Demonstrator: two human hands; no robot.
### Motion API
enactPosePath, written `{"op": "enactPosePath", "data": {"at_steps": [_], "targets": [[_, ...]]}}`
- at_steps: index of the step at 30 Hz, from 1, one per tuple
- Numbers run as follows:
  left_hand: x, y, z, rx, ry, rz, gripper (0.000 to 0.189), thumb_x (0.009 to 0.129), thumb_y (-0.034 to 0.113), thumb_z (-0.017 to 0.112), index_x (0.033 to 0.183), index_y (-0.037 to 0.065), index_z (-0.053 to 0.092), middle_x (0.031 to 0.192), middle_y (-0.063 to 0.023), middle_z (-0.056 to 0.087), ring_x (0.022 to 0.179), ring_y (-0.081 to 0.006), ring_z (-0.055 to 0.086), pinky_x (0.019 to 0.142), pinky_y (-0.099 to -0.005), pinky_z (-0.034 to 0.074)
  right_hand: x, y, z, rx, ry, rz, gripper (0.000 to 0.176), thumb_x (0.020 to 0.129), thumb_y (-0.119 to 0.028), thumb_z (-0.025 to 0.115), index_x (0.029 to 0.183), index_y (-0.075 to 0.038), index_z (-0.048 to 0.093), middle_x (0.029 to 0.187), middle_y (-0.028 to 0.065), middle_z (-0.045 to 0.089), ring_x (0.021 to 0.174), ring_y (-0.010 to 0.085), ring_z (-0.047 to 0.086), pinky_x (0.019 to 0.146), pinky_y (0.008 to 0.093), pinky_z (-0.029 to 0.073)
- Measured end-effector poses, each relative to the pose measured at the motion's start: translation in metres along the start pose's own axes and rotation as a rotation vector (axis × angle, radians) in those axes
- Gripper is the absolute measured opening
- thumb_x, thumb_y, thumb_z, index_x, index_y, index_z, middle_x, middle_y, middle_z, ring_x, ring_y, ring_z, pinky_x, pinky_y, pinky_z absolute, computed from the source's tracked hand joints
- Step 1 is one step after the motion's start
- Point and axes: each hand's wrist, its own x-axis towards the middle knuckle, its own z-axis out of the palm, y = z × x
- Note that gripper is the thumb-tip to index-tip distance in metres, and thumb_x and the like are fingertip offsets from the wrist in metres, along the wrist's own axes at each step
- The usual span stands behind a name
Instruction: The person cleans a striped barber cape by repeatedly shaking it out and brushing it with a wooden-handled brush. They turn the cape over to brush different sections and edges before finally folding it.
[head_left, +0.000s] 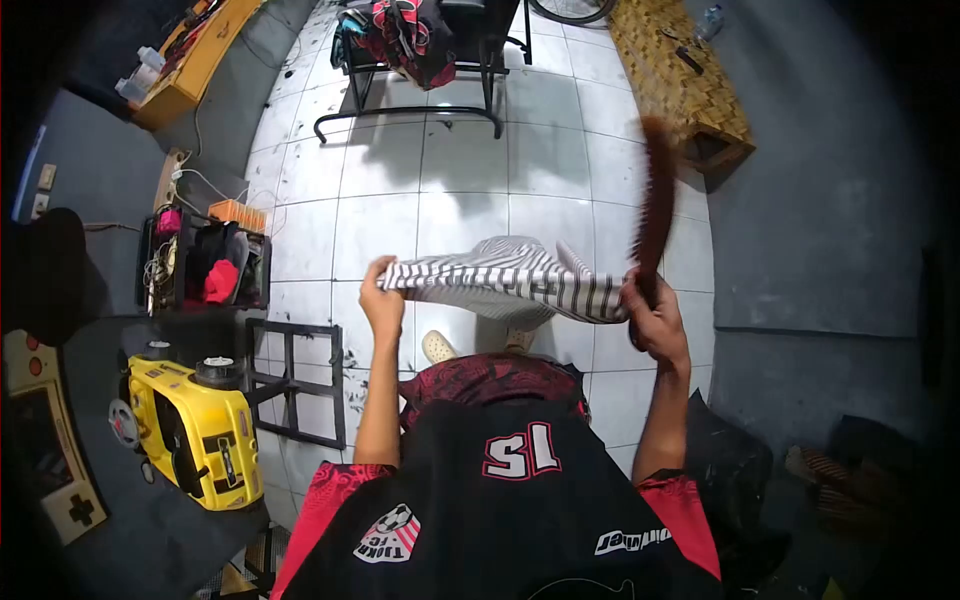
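A black-and-white striped cloth is stretched between my two hands above the tiled floor, its middle sagging and bunched. My left hand is closed on the cloth's left end. At the cloth's right end, my right hand is closed around it and also around a reddish-brown, brush-like item. That item stands upward from the hand, its upper part blurred and its left edge jagged or bristly. How the right fingers share the two things is partly hidden.
A black metal frame seat with clothes stands ahead. A woven-top bench is at upper right. On the left are a crate of items, a black frame and a yellow toy car. Dark bags lie at lower right.
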Motion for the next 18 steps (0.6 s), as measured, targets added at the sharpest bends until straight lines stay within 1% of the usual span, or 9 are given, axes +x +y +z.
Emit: {"op": "enactPosePath", "data": {"at_steps": [1, 3, 5, 6, 9, 12, 14, 15, 18], "targets": [[0.007, 0.002, -0.002, -0.037, 0.043, 0.040, 0.029, 0.072, -0.005, 0.049, 0.099, 0.003, 0.060, 0.087, -0.0138, 0.064, 0.085, -0.0234, 0.061, 0.077, -0.0304, 0.045, 0.003, -0.002, 0.000, -0.047, -0.115, -0.068, 0.015, 0.085, -0.012, 0.059, 0.092, -0.001, 0.052, 0.072, 0.0024, 0.055, 0.069, 0.0138, 0.055, 0.061, 0.0276, 0.043], [0.027, 0.009, -0.008, -0.162, -0.099, 0.193, 0.033, 0.070, -0.004, 0.048, 0.100, 0.004, 0.058, 0.079, -0.0143, 0.061, 0.078, -0.0260, 0.059, 0.074, -0.0297, 0.045, 0.019, 0.029, -0.021, -0.741, -0.164, -0.204, 0.021, 0.078, -0.007, 0.062, 0.094, -0.002, 0.050, 0.071, 0.0139, 0.059, 0.071, 0.0301, 0.061, 0.062, 0.0368, 0.047], [0.051, 0.012, -0.016, 0.136, -0.239, 0.541, 0.029, 0.070, 0.000, 0.050, 0.098, 0.003, 0.056, 0.074, -0.0157, 0.058, 0.069, -0.0283, 0.058, 0.065, -0.0315, 0.046, 0.041, 0.066, -0.036, -1.152, -0.051, -0.165, 0.026, 0.072, -0.003, 0.061, 0.094, -0.003, 0.049, 0.073, 0.0185, 0.058, 0.073, 0.0367, 0.059, 0.063, 0.0420, 0.047], [0.062, 0.027, -0.028, 0.354, -0.533, 0.490, 0.023, 0.072, 0.005, 0.054, 0.095, 0.003, 0.055, 0.071, -0.0160, 0.055, 0.063, -0.0307, 0.056, 0.056, -0.0352, 0.044, 0.053, 0.077, -0.042, -1.356, 0.007, -0.142, 0.029, 0.069, -0.002, 0.061, 0.095, -0.003, 0.048, 0.075, 0.0208, 0.058, 0.074, 0.0400, 0.058, 0.063, 0.0446, 0.047], [0.110, 0.023, -0.021, 0.699, -0.746, 0.882, 0.031, 0.072, 0.007, 0.060, 0.102, 0.008, 0.053, 0.078, -0.0151, 0.058, 0.067, -0.0327, 0.059, 0.059, -0.0412, 0.047, 0.094, 0.065, -0.050, -1.310, 0.312, -0.188, 0.029, 0.069, 0.001, 0.052, 0.097, -0.005, 0.049, 0.079, 0.0183, 0.060, 0.075, 0.0394, 0.058, 0.063, 0.0490, 0.046], [0.161, 0.046, -0.027, 0.630, -0.328, 0.834, 0.036, 0.072, 0.005, 0.057, 0.107, 0.008, 0.052, 0.088, -0.0149, 0.057, 0.076, -0.0342, 0.058, 0.065, -0.0420, 0.047, 0.111, 0.025, -0.050, -1.239, 0.542, -0.506, 0.047, 0.068, 0.004, 0.047, 0.114, -0.007, 0.054, 0.083, 0.0195, 0.061, 0.077, 0.0380, 0.060, 0.066, 0.0450, 0.048], [0.156, 0.120, -0.059, 0.447, -0.038, 0.824, 0.038, 0.072, 0.005, 0.055, 0.110, 0.007, 0.053, 0.092, -0.0146, 0.055, 0.080, -0.0328, 0.057, 0.069, -0.0399, 0.046, 0.104, -0.024, -0.046, -1.107, 0.736, -0.817, 0.036, 0.082, -0.024, 0.057, 0.109, 0.000, 0.056, 0.082, 0.0203, 0.062, 0.072, 0.0351, 0.062, 0.061, 0.0404, 0.049], [0.136, 0.149, -0.069, 0.345, 0.094, 0.795, 0.039, 0.072, 0.005, 0.055, 0.111, 0.007, 0.054, 0.093, -0.0145, 0.054, 0.082, -0.0314, 0.056, 0.071, -0.0381, 0.046, 0.100, -0.032, -0.051, -1.019, 0.777, -0.857, 0.048, 0.082, -0.040, 0.059, 0.108, 0.001, 0.057, 0.082, 0.0183, 0.063, 0.070, 0.0316, 0.063, 0.059, 0.0381, 0.050], [0.075, 0.148, -0.077, 0.208, 0.375, 0.842, 0.042, 0.071, 0.003, 0.057, 0.113, 0.005, 0.057, 0.096, -0.0151, 0.054, 0.091, -0.0301, 0.053, 0.082, -0.0346, 0.042, 0.063, 0.003, -0.048, -1.028, 1.016, -0.772, 0.024, 0.080, -0.023, 0.062, 0.089, 0.000, 0.058, 0.080, 0.0137, 0.063, 0.073, 0.0261, 0.063, 0.061, 0.0365, 0.047]]}}
